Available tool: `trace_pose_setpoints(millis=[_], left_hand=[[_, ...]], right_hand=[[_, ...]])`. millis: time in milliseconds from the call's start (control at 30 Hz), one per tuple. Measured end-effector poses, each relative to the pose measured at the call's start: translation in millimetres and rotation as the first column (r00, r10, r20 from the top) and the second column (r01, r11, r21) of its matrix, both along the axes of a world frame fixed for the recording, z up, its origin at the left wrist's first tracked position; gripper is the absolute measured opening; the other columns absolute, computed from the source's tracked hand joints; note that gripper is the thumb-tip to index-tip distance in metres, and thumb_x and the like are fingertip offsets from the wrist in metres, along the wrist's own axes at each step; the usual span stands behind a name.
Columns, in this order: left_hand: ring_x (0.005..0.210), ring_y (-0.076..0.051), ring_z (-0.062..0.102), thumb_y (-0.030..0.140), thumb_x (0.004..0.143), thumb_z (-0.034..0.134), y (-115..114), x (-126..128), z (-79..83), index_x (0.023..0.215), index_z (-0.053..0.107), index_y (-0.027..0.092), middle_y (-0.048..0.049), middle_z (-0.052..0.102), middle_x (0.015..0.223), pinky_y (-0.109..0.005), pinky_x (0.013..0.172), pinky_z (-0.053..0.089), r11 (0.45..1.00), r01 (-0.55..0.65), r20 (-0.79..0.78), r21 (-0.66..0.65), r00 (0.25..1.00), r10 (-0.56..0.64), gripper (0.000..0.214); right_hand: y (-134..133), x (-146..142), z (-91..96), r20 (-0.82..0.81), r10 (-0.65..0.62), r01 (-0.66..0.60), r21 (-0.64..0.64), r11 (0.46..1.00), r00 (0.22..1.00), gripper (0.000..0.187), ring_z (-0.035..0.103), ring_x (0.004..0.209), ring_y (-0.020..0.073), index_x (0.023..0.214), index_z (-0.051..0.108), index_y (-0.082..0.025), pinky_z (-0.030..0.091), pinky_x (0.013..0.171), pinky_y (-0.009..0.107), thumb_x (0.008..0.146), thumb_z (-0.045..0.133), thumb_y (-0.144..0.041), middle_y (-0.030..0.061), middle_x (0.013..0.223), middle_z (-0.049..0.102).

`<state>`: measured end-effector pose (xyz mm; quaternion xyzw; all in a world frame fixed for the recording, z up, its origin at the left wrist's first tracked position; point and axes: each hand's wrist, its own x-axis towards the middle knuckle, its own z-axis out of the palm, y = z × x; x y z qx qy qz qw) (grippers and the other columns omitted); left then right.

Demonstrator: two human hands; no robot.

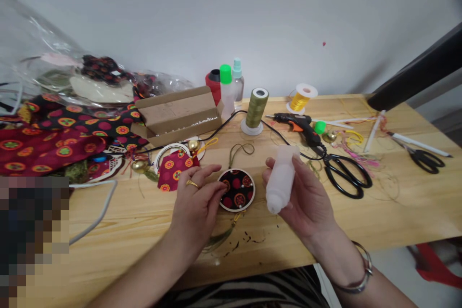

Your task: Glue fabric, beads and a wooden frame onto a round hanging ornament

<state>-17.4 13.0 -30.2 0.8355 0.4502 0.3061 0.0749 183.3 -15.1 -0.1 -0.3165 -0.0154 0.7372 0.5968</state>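
Observation:
My right hand point(310, 197) is wrapped round a translucent white squeeze bottle point(280, 178), uncapped and tilted with its nozzle down toward me. To its left, a round ornament point(236, 190) with black patterned fabric in a pale rim lies on the table. Small white beads dot its fabric. An olive cord loop point(241, 150) extends from its top and an olive tassel point(220, 239) from its bottom. My left hand point(198, 192), with a ring on one finger, has thumb and forefinger pinched over the ornament's left edge. Whatever lies between those fingertips is too small to tell.
Behind stand an open cardboard box point(180, 118) of beads, an olive thread spool point(257, 108), a green-capped bottle point(226, 91) and yellow thread point(301, 98). A glue gun point(294, 121), a green cap point(319, 127) and black-handled scissors point(348, 175) lie right. Patterned fabric point(50, 147) is heaped left.

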Motion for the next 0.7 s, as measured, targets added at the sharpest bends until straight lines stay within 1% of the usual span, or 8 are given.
trace_pose_setpoints(millis=[100, 167, 333, 433, 600, 700], left_hand=[[0.099, -0.027, 0.051, 0.015, 0.083, 0.056, -0.4, -0.3, -0.3, 0.083, 0.069, 0.022, -0.0086, 0.066, 0.111, -0.05, 0.089, 0.045, 1.0, 0.008, 0.012, 0.008, 1.0, -0.008, 0.015], [0.099, -0.026, 0.051, 0.013, 0.083, 0.056, -0.7, -0.2, -0.4, 0.084, 0.069, 0.021, -0.0095, 0.066, 0.11, -0.05, 0.088, 0.045, 1.0, 0.021, 0.018, 0.015, 1.0, -0.021, 0.016], [0.097, -0.026, 0.054, 0.013, 0.083, 0.056, -0.8, 0.4, 0.0, 0.086, 0.068, 0.019, -0.0109, 0.066, 0.109, -0.049, 0.087, 0.045, 0.999, 0.041, 0.028, 0.01, 0.999, -0.042, 0.015], [0.097, -0.026, 0.056, 0.014, 0.084, 0.055, -0.5, 0.8, 0.2, 0.088, 0.068, 0.019, -0.0116, 0.066, 0.109, -0.048, 0.087, 0.045, 0.999, 0.039, 0.037, -0.011, 0.999, -0.038, 0.014], [0.098, -0.025, 0.057, 0.015, 0.085, 0.054, -1.6, 1.3, 2.1, 0.087, 0.066, 0.021, -0.0092, 0.064, 0.109, -0.046, 0.086, 0.046, 1.0, 0.019, 0.061, -0.021, 0.998, -0.018, 0.014], [0.099, -0.025, 0.055, 0.013, 0.084, 0.054, -2.4, 2.5, 3.6, 0.089, 0.066, 0.02, -0.0105, 0.062, 0.11, -0.045, 0.085, 0.046, 1.0, 0.009, 0.071, -0.021, 0.997, -0.007, 0.015]], right_hand=[[-0.2, 0.4, -0.2, 0.03, 0.006, -0.007, 0.025, 1.0, 1.0, 0.026, 0.062, 0.056, 0.011, 0.081, 0.069, -0.015, 0.039, 0.031, 0.012, 0.071, 0.073, -0.039, 0.0028, 0.066, 0.067], [-0.1, 0.5, 0.1, 0.031, 0.004, -0.005, 0.017, 1.0, 1.0, 0.026, 0.062, 0.057, 0.0111, 0.081, 0.069, -0.015, 0.04, 0.031, 0.012, 0.071, 0.074, -0.038, 0.0025, 0.066, 0.068], [0.2, 0.0, 1.0, -0.016, -0.016, 0.015, -0.046, 0.999, 1.0, 0.032, 0.062, 0.057, 0.0122, 0.082, 0.069, -0.012, 0.04, 0.03, 0.012, 0.063, 0.079, -0.036, 0.0033, 0.066, 0.069], [0.3, -0.1, 1.0, -0.019, -0.018, 0.017, -0.059, 0.998, 1.0, 0.033, 0.062, 0.055, 0.012, 0.081, 0.07, -0.012, 0.042, 0.032, 0.013, 0.061, 0.08, -0.036, 0.0025, 0.064, 0.068], [-0.3, 0.2, 0.8, -0.013, -0.031, 0.031, -0.037, 0.999, 0.999, 0.032, 0.063, 0.059, 0.0138, 0.082, 0.07, -0.012, 0.044, 0.034, 0.014, 0.062, 0.08, -0.034, 0.0042, 0.066, 0.07], [-0.4, 0.4, 0.7, -0.009, -0.039, 0.039, -0.059, 0.998, 0.999, 0.031, 0.062, 0.056, 0.0128, 0.082, 0.07, -0.013, 0.045, 0.035, 0.015, 0.061, 0.08, -0.035, 0.0036, 0.066, 0.07]])
